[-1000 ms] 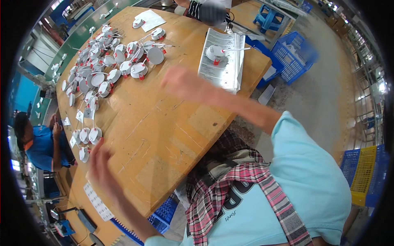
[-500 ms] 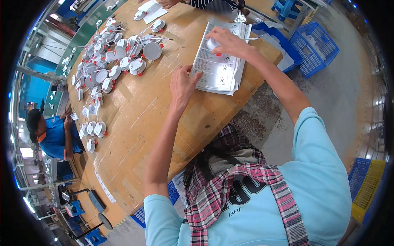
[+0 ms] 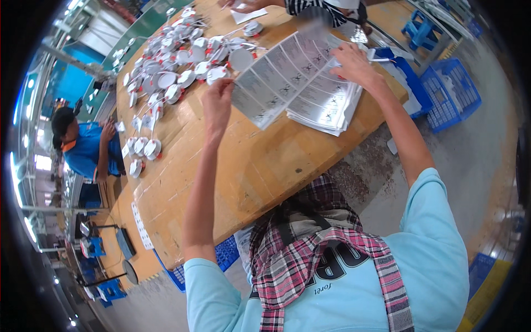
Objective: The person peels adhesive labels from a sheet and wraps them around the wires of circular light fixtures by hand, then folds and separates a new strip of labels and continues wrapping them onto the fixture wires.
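Both hands are lifting 1 sheet [image 3: 279, 83] of labels off the stack [image 3: 326, 108] by the table's [image 3: 238, 166] right edge. Left hand [image 3: 217, 102] pinches its near corner, right hand [image 3: 354, 63] grips the far end.

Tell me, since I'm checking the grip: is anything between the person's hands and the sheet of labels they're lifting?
Nothing visible. The left hand pinches the label sheet at its near corner; the right hand touches its far end, above the stack.

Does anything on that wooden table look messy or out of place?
Nothing stands out. The left hand and right hand lift one label sheet off a neat stack; round white parts lie loosely clustered.
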### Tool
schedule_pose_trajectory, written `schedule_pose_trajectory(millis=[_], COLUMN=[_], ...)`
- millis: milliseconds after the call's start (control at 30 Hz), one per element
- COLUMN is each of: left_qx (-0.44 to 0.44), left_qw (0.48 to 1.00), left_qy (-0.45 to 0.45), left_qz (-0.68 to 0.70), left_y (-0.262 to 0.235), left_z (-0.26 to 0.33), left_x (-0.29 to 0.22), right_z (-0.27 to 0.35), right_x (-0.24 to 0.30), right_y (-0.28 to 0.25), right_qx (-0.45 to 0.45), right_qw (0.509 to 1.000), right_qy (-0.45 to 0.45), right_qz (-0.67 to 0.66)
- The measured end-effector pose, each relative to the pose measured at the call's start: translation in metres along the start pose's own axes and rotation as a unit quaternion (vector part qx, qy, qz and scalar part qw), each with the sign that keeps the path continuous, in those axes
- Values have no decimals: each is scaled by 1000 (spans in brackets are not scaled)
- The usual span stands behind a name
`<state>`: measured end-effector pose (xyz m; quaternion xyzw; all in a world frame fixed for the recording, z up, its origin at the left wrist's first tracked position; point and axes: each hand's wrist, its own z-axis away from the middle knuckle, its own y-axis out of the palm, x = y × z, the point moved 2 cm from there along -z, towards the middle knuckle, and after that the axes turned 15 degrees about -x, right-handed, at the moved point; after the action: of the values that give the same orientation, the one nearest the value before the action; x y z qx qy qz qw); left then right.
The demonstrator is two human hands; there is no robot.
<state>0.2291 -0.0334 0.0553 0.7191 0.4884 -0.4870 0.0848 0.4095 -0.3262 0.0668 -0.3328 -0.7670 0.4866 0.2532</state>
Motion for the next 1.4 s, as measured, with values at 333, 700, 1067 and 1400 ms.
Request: schedule_pose_trajectory(millis=[333,700,1067,1400], left_qx=[-80,106,163,204], left_qw=[929,946,954,944], left_qy=[295,170,148,100], left_qz=[-208,-255,-203,-238], left_y=[-183,-222,-221,-224], left_z=[66,228,240,233], left_x=[-46,-33,-11,-10], right_z=[22,138,159,149], right_x=[145,178,143,125], right_y=[-39,-23,-27,-22], right_qx=[-225,-75,19,20], right_qw=[917,867,899,890], right_qy=[-265,-372,-317,-278], right_qz=[-197,-323,-302,-361])
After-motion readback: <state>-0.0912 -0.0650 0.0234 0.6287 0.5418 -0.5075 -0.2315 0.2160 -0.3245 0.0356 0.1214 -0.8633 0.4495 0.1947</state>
